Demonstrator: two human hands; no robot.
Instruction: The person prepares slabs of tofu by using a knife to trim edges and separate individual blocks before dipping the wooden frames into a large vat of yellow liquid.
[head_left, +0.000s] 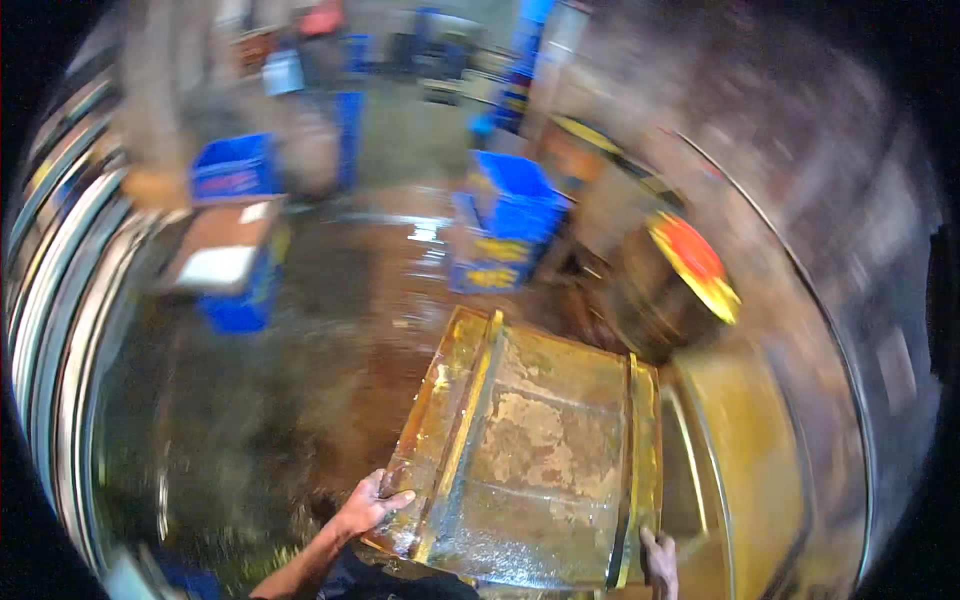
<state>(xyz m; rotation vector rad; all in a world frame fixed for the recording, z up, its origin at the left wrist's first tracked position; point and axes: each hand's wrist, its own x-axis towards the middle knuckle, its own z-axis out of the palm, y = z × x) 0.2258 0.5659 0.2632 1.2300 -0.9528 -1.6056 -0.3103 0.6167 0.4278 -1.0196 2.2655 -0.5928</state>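
Observation:
A wide wet rectangular panel (551, 442) tilts before me, its face brown and patchy, with two raised yellow-edged bars running along its length. My left hand (371, 502) grips its near left edge, the thumb lying over the top face. On the right edge, low in view, my right hand (660, 559) holds the panel with its fingers partly hidden. Water glistens on the near part of the face. The panel's underside is out of sight.
Stacked blue plastic bins (510, 217) stand beyond the panel. Behind its right corner is a dark drum (652, 292) with a red and yellow top. At left, a brown board (225, 236) rests on a blue bin (240, 307). The floor (300, 390) is wet; a yellow surface (746, 442) lies at right.

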